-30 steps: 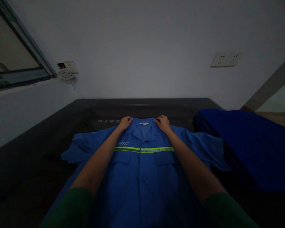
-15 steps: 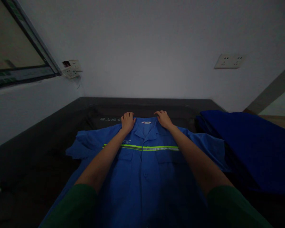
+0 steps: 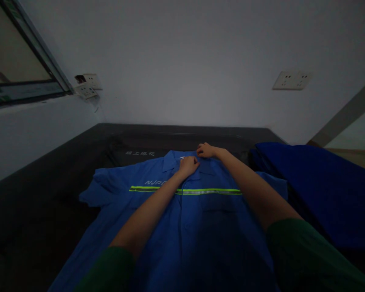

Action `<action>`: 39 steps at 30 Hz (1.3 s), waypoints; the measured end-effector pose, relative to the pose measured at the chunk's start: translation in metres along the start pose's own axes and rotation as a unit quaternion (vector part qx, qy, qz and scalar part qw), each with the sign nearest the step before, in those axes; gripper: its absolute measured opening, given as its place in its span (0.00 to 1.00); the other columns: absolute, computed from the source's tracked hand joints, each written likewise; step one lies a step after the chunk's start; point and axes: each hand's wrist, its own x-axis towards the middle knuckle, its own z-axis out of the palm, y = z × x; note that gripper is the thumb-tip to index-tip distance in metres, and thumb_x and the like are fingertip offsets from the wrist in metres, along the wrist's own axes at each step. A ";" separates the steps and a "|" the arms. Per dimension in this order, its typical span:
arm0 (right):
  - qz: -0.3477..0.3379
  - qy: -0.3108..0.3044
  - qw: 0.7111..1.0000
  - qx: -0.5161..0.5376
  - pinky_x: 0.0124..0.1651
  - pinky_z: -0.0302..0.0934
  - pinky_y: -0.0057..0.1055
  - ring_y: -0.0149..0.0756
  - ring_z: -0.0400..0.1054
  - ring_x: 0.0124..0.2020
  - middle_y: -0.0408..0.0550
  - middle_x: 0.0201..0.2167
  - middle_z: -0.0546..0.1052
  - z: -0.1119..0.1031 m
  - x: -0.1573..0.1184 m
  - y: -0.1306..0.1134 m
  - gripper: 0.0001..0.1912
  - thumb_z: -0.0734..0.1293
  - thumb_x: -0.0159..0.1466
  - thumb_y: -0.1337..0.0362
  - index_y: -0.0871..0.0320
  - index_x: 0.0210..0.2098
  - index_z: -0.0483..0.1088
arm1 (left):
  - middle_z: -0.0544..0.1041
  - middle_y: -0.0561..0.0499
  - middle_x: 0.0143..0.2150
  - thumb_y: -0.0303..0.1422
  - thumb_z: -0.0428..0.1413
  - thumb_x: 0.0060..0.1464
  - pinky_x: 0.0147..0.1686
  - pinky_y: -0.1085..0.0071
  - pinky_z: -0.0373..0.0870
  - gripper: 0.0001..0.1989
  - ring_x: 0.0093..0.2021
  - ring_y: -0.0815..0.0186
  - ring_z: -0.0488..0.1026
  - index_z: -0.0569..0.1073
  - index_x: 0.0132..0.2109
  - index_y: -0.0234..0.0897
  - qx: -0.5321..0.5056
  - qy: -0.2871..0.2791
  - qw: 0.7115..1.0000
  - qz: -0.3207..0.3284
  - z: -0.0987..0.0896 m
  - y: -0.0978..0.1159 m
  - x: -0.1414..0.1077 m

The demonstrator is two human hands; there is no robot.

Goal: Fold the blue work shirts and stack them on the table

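A blue short-sleeved shirt (image 3: 167, 219) with a yellow-green and silver stripe lies spread front up, its collar toward the wall. My left hand (image 3: 188, 165) is on the collar's right side, fingers bent and closed on the collar edge, partly covering the neck label. Just beyond it, my right hand (image 3: 205, 150) pinches the collar at its upper right. The two hands are close together. White letters show on the shirt's left chest, partly behind my left forearm.
Beneath the shirt is a dark surface (image 3: 33, 178) with white characters near its far side. Folded blue cloth (image 3: 322, 190) lies at the right. Behind stands a wall with sockets (image 3: 292, 80); more sockets (image 3: 86, 90) hang at the left corner, near a window.
My left hand has moved right and nearer, from the collar's left side to its right side. My right hand has stayed near the collar's right, with its fingers now more curled.
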 end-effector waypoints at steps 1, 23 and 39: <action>-0.009 -0.010 1.000 0.007 0.54 0.56 0.37 0.42 0.66 0.49 0.51 0.47 0.75 -0.001 0.000 0.002 0.11 0.63 0.60 0.66 0.55 0.35 0.79 | 0.79 0.47 0.36 0.32 0.55 0.57 0.41 0.67 0.66 0.06 0.39 0.61 0.74 0.75 0.37 0.36 -0.008 0.003 1.000 0.003 0.002 -0.001 0.002; -0.034 0.070 0.962 0.262 0.50 0.59 0.35 0.40 0.68 0.45 0.49 0.38 0.77 0.021 -0.016 0.037 0.22 0.67 0.56 0.45 0.57 0.36 0.78 | 0.74 0.56 0.31 0.22 0.55 0.54 0.38 0.74 0.65 0.11 0.34 0.70 0.72 0.70 0.44 0.38 -0.177 0.068 0.982 0.016 0.018 -0.011 0.004; 0.028 0.100 0.992 0.076 0.53 0.54 0.38 0.41 0.64 0.48 0.57 0.45 0.71 0.036 -0.011 0.032 0.16 0.60 0.67 0.57 0.62 0.43 0.74 | 0.74 0.56 0.31 0.23 0.54 0.54 0.38 0.74 0.66 0.12 0.34 0.70 0.72 0.71 0.45 0.37 -0.158 0.031 0.987 0.005 0.016 -0.012 0.007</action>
